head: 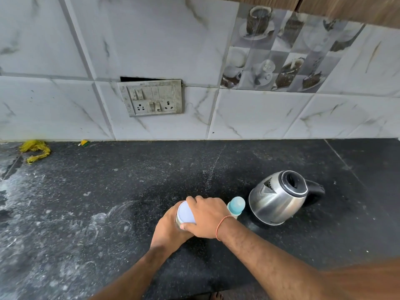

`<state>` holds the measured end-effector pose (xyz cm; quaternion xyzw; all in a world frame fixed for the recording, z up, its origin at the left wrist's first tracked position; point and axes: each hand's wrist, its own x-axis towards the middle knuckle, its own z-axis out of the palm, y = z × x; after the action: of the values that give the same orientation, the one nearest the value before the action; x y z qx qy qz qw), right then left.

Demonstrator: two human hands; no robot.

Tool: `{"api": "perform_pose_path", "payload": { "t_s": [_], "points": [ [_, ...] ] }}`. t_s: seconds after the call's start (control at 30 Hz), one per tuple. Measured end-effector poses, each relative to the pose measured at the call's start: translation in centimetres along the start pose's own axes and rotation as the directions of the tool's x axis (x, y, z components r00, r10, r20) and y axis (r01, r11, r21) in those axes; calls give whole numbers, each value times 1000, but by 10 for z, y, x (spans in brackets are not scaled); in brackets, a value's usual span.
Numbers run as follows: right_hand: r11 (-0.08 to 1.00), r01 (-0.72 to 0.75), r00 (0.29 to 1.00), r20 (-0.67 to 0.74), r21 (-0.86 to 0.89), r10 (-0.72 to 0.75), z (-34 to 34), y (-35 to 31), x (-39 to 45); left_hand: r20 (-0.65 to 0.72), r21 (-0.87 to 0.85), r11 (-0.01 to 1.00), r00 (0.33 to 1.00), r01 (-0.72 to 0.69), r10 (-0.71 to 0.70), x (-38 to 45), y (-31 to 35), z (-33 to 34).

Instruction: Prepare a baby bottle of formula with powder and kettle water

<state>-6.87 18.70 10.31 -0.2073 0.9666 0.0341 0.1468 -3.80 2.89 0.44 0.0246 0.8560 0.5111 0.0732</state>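
Right now both hands are working on the powder jar point(184, 217), which is standing upright on the desk point(129, 191) just in front of the person. The left hand point(167, 229) is wrapping round the jar's body from below and the left, while the right hand point(205, 217) is curling over the pale lid point(185, 213) from the right, seemingly for a twist. Just beside the right hand, on its far right side, the baby bottle point(236, 206) is standing upright, with the kettle point(279, 198) further right. The right hand is sitting nearer the bottle, so it looks the likelier to reach across.
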Motion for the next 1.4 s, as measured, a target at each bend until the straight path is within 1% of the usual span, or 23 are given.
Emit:
{"api": "perform_pose_path", "payload": {
  "t_s": [0.1, 0.27, 0.3, 0.37, 0.4, 0.47, 0.5, 0.57, 0.67, 0.73, 0.77, 0.8, 0.87, 0.97, 1.07, 1.2, 1.33, 1.4],
  "points": [
    [999, -36, 998, -40, 18, 37, 8, -5, -2, 8, 15, 1000, 1000, 5, -5, 3, -1, 1],
    [976, -162, 982, -75, 144, 174, 27, -4, -6, 50, 3, 1000, 999, -14, 14, 8, -6, -1],
    [964, -174, 978, -77, 200, 193, 31, -3, -11, 38, -8, 1000, 999, -21, 22, 7, -7, 0],
    [911, -190, 967, -91, 367, 239, 43, 3, -25, 5, -18, 999, 999, -32, 32, 6, -12, 3],
    [860, -194, 958, -98, 472, 270, 52, 8, -36, -4, -24, 999, 1000, -30, 29, 5, -13, 5],
    [714, -171, 934, -119, 679, 337, 78, 26, -63, -14, -29, 1000, 1000, -9, 8, 6, -17, 10],
    [640, -166, 913, -129, 750, 388, 94, 37, -79, -19, -24, 1000, 1000, 11, -12, 6, -19, 12],
    [520, -202, 837, -129, 830, 532, 122, 64, -112, -40, -37, 998, 998, 48, -50, 5, -21, 16],
    [351, -316, 669, -56, 882, 742, 145, 106, -151, -72, -84, 991, 991, 104, -110, 2, -19, 21],
    [276, -339, 556, -46, 899, 830, 150, 136, -166, -100, -85, 986, 984, 141, -149, 0, -13, 25],
    [255, -339, 521, -45, 906, 852, 149, 150, -169, -112, -86, 983, 979, 162, -171, -1, -10, 27],
    [234, -333, 501, -39, 914, 864, 148, 162, -170, -124, -81, 980, 974, 179, -188, -1, -10, 28],
    [195, -314, 508, -9, 929, 861, 145, 184, -170, -133, -75, 972, 964, 222, -231, -1, -9, 32],
    [194, -263, 582, -5, 945, 813, 136, 205, -164, -117, -58, 961, 954, 269, -274, 3, 0, 35],
    [203, -194, 634, -35, 960, 773, 130, 220, -155, -123, -9, 960, 952, 280, -279, 13, 3, 39],
    [158, -125, 675, -33, 979, 737, 131, 234, -150, -160, 25, 950, 939, 313, -305, 17, 2, 44],
    [164, -98, 708, -47, 982, 705, 131, 240, -150, -209, 26, 951, 932, 309, -297, 15, 1, 51],
    [168, -90, 718, -53, 982, 694, 130, 244, -149, -229, 34, 943, 921, 331, -315, 18, -3, 54]
  ]
}}
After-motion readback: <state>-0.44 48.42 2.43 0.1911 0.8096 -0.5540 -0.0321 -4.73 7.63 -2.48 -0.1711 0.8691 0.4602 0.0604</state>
